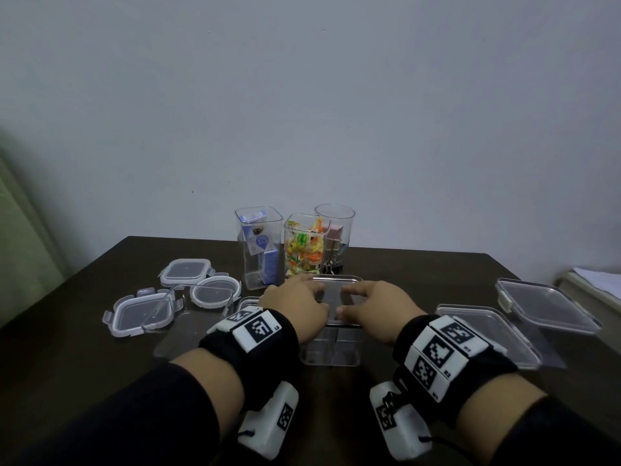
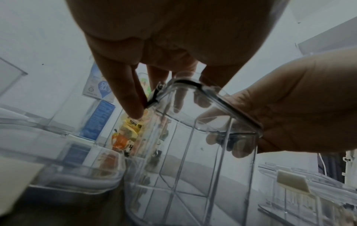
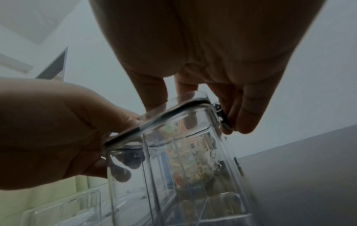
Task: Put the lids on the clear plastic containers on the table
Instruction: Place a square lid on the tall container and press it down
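Both sets of fingers (image 2: 133,97) are curled narrow over opposite edges of a clear lid (image 1: 334,299), thumbs tucked under its near rim, and I judge the grip is so spread to keep the lid level while it seats on the empty box (image 1: 331,348) at the middle of the worktop (image 1: 420,274). Left hand (image 1: 295,307) and right hand (image 1: 376,307) mirror each other, probably so the latches catch evenly. Three open jars (image 1: 304,243) stand behind, their lids (image 1: 184,272) lying to the left, seemingly within reach for later.
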The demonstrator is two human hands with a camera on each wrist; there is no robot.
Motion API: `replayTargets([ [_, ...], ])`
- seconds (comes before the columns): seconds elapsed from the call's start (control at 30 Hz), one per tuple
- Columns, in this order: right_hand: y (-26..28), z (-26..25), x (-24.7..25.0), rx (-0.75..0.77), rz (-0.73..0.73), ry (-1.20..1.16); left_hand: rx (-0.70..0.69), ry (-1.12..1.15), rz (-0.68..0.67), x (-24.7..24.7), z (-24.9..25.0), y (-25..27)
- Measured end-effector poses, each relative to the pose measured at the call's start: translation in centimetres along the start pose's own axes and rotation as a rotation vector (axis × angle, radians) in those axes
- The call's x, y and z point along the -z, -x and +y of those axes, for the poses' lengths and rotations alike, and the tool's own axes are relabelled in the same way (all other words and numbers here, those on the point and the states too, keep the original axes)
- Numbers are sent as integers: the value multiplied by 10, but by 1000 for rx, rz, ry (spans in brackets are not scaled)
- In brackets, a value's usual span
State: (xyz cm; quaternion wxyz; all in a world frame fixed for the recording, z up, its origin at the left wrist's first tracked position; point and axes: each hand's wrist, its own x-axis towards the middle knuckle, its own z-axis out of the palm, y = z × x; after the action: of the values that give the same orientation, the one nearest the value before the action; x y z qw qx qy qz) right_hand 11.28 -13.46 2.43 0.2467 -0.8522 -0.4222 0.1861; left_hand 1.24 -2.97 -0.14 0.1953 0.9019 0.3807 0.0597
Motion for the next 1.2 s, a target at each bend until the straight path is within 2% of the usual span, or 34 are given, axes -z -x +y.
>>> replayTargets([
  [0.2, -3, 1, 0, 8, 1, -24, -24, 64, 51, 1, -3, 0],
  [0.6, -13, 7, -3, 25, 14, 33, -6, 45, 2, 6, -2, -1],
  [0.83, -18, 9, -2, 43, 5, 175, -7, 52, 11, 7, -2, -2],
  [1.2, -18, 7, -6, 57, 17, 154, 20, -46, 5, 13, 4, -1],
])
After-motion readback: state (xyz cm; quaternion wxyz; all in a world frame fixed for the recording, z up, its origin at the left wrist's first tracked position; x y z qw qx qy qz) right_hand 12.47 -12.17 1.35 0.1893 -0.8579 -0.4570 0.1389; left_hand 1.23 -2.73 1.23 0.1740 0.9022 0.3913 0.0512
